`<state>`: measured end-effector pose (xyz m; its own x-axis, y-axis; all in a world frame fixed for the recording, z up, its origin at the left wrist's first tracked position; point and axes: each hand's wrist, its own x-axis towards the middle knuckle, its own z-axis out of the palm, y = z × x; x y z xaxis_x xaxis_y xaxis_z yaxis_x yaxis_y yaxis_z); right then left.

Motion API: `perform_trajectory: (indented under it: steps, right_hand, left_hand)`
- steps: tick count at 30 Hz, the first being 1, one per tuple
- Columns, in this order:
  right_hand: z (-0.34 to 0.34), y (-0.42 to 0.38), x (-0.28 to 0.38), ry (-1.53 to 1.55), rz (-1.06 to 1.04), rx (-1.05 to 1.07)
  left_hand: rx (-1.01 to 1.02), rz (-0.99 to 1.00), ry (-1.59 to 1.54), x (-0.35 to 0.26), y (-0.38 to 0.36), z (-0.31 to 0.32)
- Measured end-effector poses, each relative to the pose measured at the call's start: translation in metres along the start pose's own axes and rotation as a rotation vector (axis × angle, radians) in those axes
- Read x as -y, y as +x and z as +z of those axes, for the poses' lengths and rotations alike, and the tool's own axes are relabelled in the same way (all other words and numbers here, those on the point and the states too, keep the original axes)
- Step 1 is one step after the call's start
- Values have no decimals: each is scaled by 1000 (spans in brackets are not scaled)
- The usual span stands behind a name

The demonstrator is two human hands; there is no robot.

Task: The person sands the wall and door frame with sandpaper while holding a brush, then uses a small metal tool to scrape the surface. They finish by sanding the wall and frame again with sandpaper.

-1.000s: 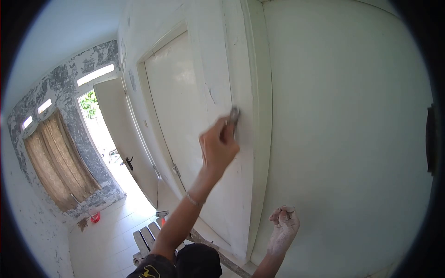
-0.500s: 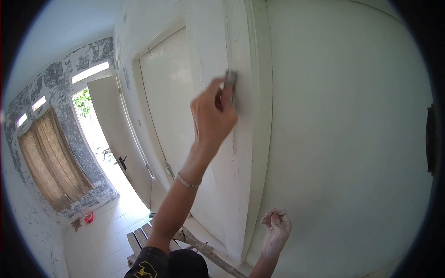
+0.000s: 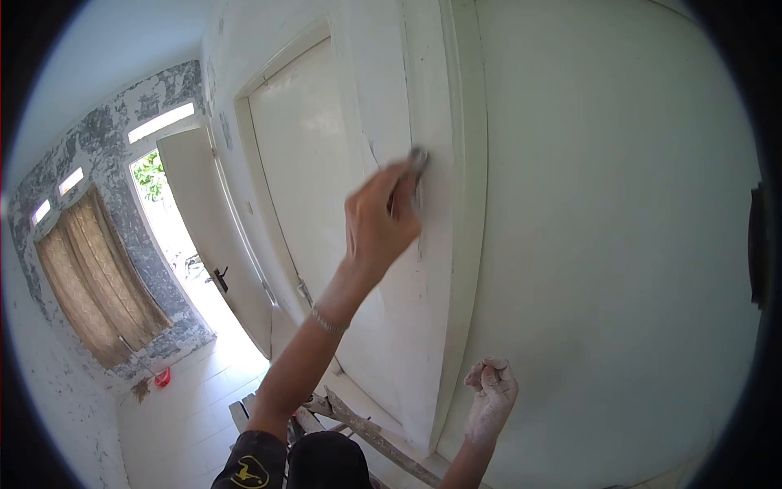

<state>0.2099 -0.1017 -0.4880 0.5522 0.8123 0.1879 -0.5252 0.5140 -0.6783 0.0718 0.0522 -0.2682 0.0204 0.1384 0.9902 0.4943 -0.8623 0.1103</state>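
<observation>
My left hand (image 3: pixel 381 213) is raised against the white wall strip (image 3: pixel 436 269) beside the door frame. Its thumb and fingers pinch a small grey piece (image 3: pixel 419 156), pressed to the surface near a thin vertical crack. Blur hides what kind of piece it is. A bracelet circles that wrist. Lower down, my right hand (image 3: pixel 492 393), coated in pale dust, is held up in front of the smooth pale wall (image 3: pixel 603 244). Its fingers are curled together, and whatever they may hold is hidden.
A closed white door (image 3: pixel 305 155) stands left of the strip. Farther left are an open door (image 3: pixel 216 236), a curtain (image 3: pixel 106 277) and a peeling grey wall (image 3: pixel 163 94). Below my left arm are rough wooden poles (image 3: pixel 371 436) and slats. A red dustpan (image 3: pixel 163 377) is on the tiled floor.
My left hand has slid a short way down the wall strip with the grey piece. The view has shifted slightly. My right hand keeps its curled pose.
</observation>
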Motion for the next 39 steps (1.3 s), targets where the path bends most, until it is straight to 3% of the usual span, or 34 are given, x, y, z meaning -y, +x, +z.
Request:
perform_trajectory:
  steps: [3, 9, 12, 15, 22, 25, 26, 28, 31, 35, 37, 39]
  right_hand:
    - [1, -1, 0, 21, -17, 0]
    - [0, -2, 5, -2, -32, -12]
    - [0, -3, 5, -5, -16, -39]
    - [-1, -3, 6, -11, -24, -25]
    - [1, -4, 6, -11, -26, -40]
    - [1, -2, 5, -16, -25, -38]
    - [0, -3, 4, -12, -22, -29]
    - [-1, -4, 3, -5, -14, -26]
    - [-2, -2, 0, 0, -4, -31]
    - [-2, -4, 2, -28, 3, -25]
    - [0, -3, 2, -48, 3, -35]
    - [0, -3, -1, -27, 6, -62]
  left_hand:
    - [-26, -57, -13, -11, 22, 2]
    - [39, -116, -55, -3, -72, -4]
    - [-70, 35, -35, 17, -31, 5]
    - [-58, -71, -7, -4, 29, 0]
    - [7, -163, -83, 3, -76, -1]
    - [-14, -51, -30, 15, -43, 0]
    - [-121, 29, -54, 15, -20, 6]
    - [-109, -16, -5, 6, 20, 4]
    - [-95, -52, 1, 4, 6, 2]
    - [-19, -132, -47, 5, -76, -2]
    - [73, -180, -84, 2, -83, -7]
    - [-23, -114, -72, 9, -54, 1]
